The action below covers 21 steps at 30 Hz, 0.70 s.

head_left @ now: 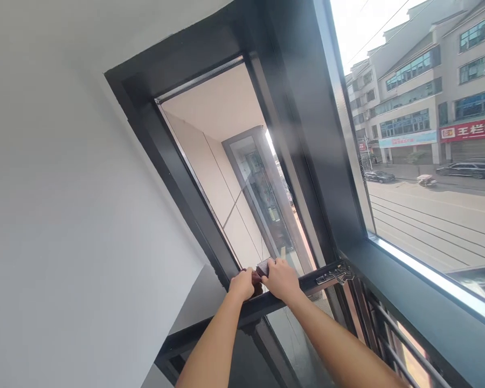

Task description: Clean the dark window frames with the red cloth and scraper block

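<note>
from the head view, the left grip (241, 284) looks closed on a dark reddish-brown, cloth-like piece (256, 277) between both grips; the right grip (282, 278) seems to pinch a small grey, block-like piece (262, 267) beside it. the black metal window rail (262, 305) runs beneath both grips, probably steadying them while they meet there.
</note>
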{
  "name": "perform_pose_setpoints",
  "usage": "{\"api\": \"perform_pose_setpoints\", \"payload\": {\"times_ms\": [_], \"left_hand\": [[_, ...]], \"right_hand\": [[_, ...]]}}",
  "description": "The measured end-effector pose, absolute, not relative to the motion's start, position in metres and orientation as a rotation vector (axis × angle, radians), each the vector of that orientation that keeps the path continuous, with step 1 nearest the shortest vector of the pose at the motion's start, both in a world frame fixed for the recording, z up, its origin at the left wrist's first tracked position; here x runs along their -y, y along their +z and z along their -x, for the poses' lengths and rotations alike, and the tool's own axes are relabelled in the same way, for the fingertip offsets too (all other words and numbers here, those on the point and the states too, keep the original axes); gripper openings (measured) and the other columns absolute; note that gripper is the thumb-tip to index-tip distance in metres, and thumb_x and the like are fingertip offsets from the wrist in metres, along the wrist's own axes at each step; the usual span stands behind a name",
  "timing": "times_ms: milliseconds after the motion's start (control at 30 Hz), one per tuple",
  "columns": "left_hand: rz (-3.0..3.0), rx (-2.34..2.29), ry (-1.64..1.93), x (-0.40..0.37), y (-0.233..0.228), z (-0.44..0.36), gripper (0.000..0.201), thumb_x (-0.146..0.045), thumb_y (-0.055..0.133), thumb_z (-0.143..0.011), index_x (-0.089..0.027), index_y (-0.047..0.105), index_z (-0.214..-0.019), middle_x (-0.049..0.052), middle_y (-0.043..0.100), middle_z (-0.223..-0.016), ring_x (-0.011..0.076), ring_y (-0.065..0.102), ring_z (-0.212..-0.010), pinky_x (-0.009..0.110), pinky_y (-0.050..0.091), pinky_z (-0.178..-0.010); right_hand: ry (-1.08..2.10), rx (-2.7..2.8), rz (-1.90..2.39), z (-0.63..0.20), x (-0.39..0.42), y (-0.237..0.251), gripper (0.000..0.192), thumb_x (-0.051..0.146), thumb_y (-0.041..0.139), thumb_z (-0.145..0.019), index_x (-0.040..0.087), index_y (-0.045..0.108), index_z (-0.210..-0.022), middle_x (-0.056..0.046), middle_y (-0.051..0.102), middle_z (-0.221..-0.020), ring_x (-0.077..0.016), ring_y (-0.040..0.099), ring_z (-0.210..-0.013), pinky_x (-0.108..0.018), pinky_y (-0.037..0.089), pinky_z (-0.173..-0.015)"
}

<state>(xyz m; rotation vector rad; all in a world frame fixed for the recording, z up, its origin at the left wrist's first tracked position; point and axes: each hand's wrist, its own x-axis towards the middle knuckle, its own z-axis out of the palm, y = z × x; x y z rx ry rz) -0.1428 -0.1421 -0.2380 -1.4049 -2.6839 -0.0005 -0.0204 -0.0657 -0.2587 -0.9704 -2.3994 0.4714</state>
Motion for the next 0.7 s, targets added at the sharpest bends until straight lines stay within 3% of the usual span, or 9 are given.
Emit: {"api": "perform_pose_setpoints", "payload": {"times_ms": [67,167,233,333,400,467,567,633,700], "left_hand": [[1.290,2.745,-0.190,0.164,-0.242,0.141,0.040,-0.015,0.048,-0.078,-0.021,0.054,-0.117,0.009,0.065,-0.109,0.0220,0.063,-0.096,0.030,0.048,-0.078],[1.012,2.737,-0.575,0.215,-0.246,0.148,0.041,-0.032,0.038,-0.087,-0.020,0.043,-0.126,0.013,0.060,-0.122,0.0254,0.060,-0.105,0.033,0.047,-0.080],[0.844,2.785,-0.665,0.246,-0.247,0.158,0.044,-0.041,0.030,-0.090,-0.018,0.043,-0.126,0.015,0.062,-0.119,0.0293,0.062,-0.102,0.037,0.046,-0.081],[0.701,2.890,-0.526,0.268,-0.250,0.166,0.050,-0.042,0.021,-0.091,-0.013,0.045,-0.124,0.018,0.066,-0.110,0.0325,0.064,-0.098,0.041,0.045,-0.082],[0.684,2.891,-0.428,0.270,-0.252,0.163,0.049,-0.040,0.021,-0.091,-0.011,0.047,-0.121,0.018,0.069,-0.105,0.0329,0.065,-0.097,0.042,0.044,-0.083],[0.674,2.865,-0.363,0.271,-0.254,0.153,0.047,-0.039,0.022,-0.091,-0.011,0.049,-0.118,0.017,0.070,-0.101,0.0324,0.066,-0.094,0.041,0.045,-0.082],[0.625,2.823,-0.285,0.279,-0.260,0.134,0.046,-0.039,0.023,-0.092,-0.012,0.049,-0.117,0.015,0.071,-0.097,0.0317,0.067,-0.089,0.040,0.045,-0.078],[0.597,2.812,-0.251,0.286,-0.265,0.123,0.046,-0.040,0.025,-0.092,-0.011,0.049,-0.118,0.014,0.071,-0.097,0.0307,0.067,-0.086,0.039,0.045,-0.077],[0.580,2.815,-0.248,0.291,-0.268,0.115,0.046,-0.041,0.027,-0.092,-0.011,0.049,-0.117,0.014,0.071,-0.096,0.0294,0.068,-0.085,0.038,0.046,-0.076]], "right_hand": [[0.475,2.385,0.966,0.021,0.065,-0.260,0.034,0.036,0.054,-0.082,0.015,0.059,-0.109,-0.014,0.059,-0.106,-0.0277,0.053,-0.105,-0.034,0.042,-0.084],[0.460,2.334,0.935,0.022,0.062,-0.268,0.042,0.032,0.052,-0.085,0.015,0.053,-0.123,-0.016,0.056,-0.117,-0.0296,0.050,-0.110,-0.037,0.041,-0.088],[0.542,2.302,0.886,0.024,0.058,-0.271,0.048,0.029,0.052,-0.085,0.015,0.048,-0.130,-0.016,0.052,-0.125,-0.0286,0.049,-0.114,-0.037,0.039,-0.092],[0.853,2.182,0.684,0.039,0.052,-0.246,0.050,0.028,0.051,-0.085,0.017,0.046,-0.133,-0.012,0.054,-0.127,-0.0231,0.050,-0.115,-0.034,0.039,-0.096],[1.000,2.006,0.471,0.062,0.052,-0.201,0.047,0.032,0.045,-0.088,0.019,0.046,-0.133,-0.009,0.054,-0.127,-0.0198,0.052,-0.113,-0.032,0.041,-0.096],[1.017,1.836,0.274,0.095,0.056,-0.143,0.044,0.036,0.037,-0.091,0.022,0.047,-0.132,-0.007,0.049,-0.130,-0.0174,0.054,-0.108,-0.031,0.045,-0.091],[0.912,1.791,0.194,0.147,0.066,-0.081,0.048,0.042,0.038,-0.091,0.023,0.046,-0.133,-0.009,0.038,-0.135,-0.0181,0.054,-0.105,-0.032,0.046,-0.090],[0.823,1.771,0.251,0.169,0.072,-0.086,0.055,0.043,0.043,-0.088,0.021,0.041,-0.139,-0.012,0.037,-0.133,-0.0226,0.048,-0.114,-0.035,0.044,-0.094],[0.798,1.767,0.339,0.172,0.079,-0.130,0.059,0.039,0.046,-0.086,0.018,0.037,-0.141,-0.013,0.039,-0.128,-0.0245,0.044,-0.118,-0.037,0.043,-0.097]]}}
